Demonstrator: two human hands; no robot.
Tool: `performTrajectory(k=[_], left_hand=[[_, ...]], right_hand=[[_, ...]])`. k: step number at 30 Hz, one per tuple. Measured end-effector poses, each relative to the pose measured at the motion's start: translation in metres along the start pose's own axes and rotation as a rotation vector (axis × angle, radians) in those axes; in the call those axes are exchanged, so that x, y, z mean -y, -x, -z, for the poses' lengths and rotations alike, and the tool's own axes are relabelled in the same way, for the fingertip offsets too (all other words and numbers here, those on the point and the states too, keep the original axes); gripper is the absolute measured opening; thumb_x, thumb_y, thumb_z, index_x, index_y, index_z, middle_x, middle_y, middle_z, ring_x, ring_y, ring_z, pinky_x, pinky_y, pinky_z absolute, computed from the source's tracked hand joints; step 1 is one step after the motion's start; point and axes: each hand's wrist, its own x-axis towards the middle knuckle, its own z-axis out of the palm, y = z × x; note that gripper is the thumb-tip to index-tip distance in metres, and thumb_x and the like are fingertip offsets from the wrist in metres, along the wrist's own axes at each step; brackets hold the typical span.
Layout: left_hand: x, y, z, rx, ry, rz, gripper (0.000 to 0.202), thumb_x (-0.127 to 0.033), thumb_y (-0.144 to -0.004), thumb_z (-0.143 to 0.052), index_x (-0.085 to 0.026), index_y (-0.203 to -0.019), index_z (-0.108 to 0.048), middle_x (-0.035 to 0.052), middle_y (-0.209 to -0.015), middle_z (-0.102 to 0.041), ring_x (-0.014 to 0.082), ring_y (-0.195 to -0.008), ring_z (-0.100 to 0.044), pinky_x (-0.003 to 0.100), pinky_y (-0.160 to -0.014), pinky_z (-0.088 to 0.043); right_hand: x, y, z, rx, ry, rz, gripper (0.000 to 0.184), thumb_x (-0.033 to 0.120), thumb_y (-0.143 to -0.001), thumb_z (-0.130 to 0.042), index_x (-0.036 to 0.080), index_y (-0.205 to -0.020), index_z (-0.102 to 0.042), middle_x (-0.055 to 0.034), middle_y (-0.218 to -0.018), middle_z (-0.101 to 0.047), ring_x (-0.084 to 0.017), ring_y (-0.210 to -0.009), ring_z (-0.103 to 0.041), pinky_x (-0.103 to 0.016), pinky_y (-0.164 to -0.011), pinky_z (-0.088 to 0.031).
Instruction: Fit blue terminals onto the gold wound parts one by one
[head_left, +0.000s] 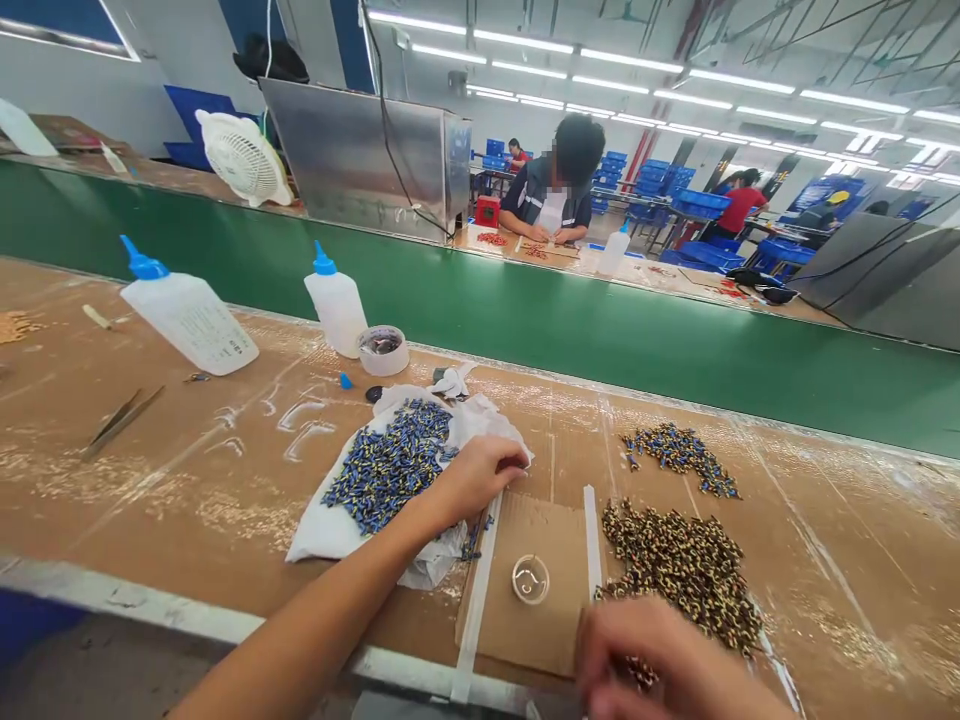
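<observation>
My left hand (480, 475) is closed, its fingertips pressed together at the right edge of a white plastic bag (319, 525); what they hold, if anything, is hidden. On the bag lies a heap of small blue-and-yellow parts (390, 465). My right hand (645, 645) is smeared by motion at the lower right, at the near side of a pile of small black-and-yellow parts (682, 565). Between my hands lies a cardboard piece (536, 640) with white tape strips along its sides. A small clear round dish (530, 580) stands on it.
Behind the parts pile lies a smaller blue-and-yellow pile (682, 455). Two white bottles with blue nozzles, a larger one (195, 320) and a smaller one (337, 310), stand beside a tape roll (383, 350). Tweezers (124, 422) lie left. Beyond the green belt (525, 325) sits a co-worker (551, 190).
</observation>
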Motion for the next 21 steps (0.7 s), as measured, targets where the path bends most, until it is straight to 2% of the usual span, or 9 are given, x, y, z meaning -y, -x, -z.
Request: performTrajectory(k=[2,3,5,8,11,16,21], left_hand=[[0.000,0.000,-0.003,0.008,0.064,0.028,0.012,-0.015,-0.079,-0.060,-0.015,-0.086,-0.070,0.0030,-0.079,-0.069,0.0152,-0.074,-0.059,0.025,-0.070,-0.043],[-0.001,0.000,-0.005,0.017,0.110,0.050,0.012,-0.016,-0.078,-0.060,-0.015,-0.086,-0.069,0.0031,-0.079,-0.068,0.0151,-0.073,-0.059,0.025,-0.069,-0.044],[-0.001,0.000,-0.012,0.057,0.228,0.105,0.012,-0.017,-0.078,-0.060,-0.013,-0.087,-0.069,0.0031,-0.077,-0.067,0.0143,-0.070,-0.059,0.024,-0.065,-0.045],[-0.001,0.002,-0.023,0.149,0.404,0.171,0.012,-0.018,-0.078,-0.060,-0.012,-0.086,-0.067,0.0017,-0.070,-0.065,0.0127,-0.063,-0.058,0.023,-0.061,-0.046],[-0.001,0.003,-0.033,0.196,0.504,0.174,0.014,-0.019,-0.076,-0.062,-0.011,-0.086,-0.068,0.0030,-0.073,-0.067,0.0131,-0.067,-0.060,0.023,-0.064,-0.047],[-0.002,0.002,-0.038,0.214,0.560,0.211,0.013,-0.018,-0.075,-0.063,-0.011,-0.084,-0.068,0.0029,-0.073,-0.067,0.0131,-0.068,-0.060,0.023,-0.065,-0.047],[-0.003,0.000,-0.036,0.208,0.607,0.245,0.013,-0.020,-0.075,-0.065,-0.011,-0.084,-0.068,0.0020,-0.071,-0.065,0.0120,-0.066,-0.058,0.022,-0.063,-0.045]], right_hand=[[-0.008,-0.016,0.024,-0.174,0.046,-0.081,0.021,0.029,-0.100,-0.039,0.024,-0.095,-0.059,-0.0041,-0.088,-0.061,-0.018,-0.079,-0.056,-0.035,-0.071,-0.047],[-0.012,-0.025,0.033,-0.269,0.106,-0.152,0.016,0.029,-0.097,-0.047,0.023,-0.090,-0.059,-0.0024,-0.082,-0.060,-0.017,-0.073,-0.054,-0.033,-0.067,-0.045],[-0.020,-0.041,0.042,-0.241,0.095,-0.177,0.009,0.029,-0.092,-0.057,0.021,-0.089,-0.060,-0.0009,-0.080,-0.061,-0.016,-0.070,-0.053,-0.029,-0.063,-0.043],[-0.031,-0.057,0.037,-0.150,-0.072,-0.140,0.010,0.027,-0.088,-0.062,0.020,-0.094,-0.061,0.0002,-0.079,-0.061,-0.014,-0.069,-0.053,-0.024,-0.061,-0.042],[-0.042,-0.063,0.023,-0.200,-0.177,-0.119,0.010,0.026,-0.088,-0.061,0.018,-0.094,-0.061,0.0001,-0.078,-0.061,-0.013,-0.068,-0.052,-0.023,-0.060,-0.042],[-0.051,-0.065,0.012,-0.279,-0.125,-0.086,0.013,0.026,-0.089,-0.060,0.017,-0.080,-0.063,0.0002,-0.073,-0.060,-0.013,-0.066,-0.051,-0.023,-0.059,-0.039],[-0.047,-0.064,0.013,-0.276,-0.079,-0.048,0.007,0.020,-0.089,-0.059,0.018,-0.083,-0.062,0.0004,-0.076,-0.059,-0.013,-0.068,-0.052,-0.023,-0.061,-0.040]])
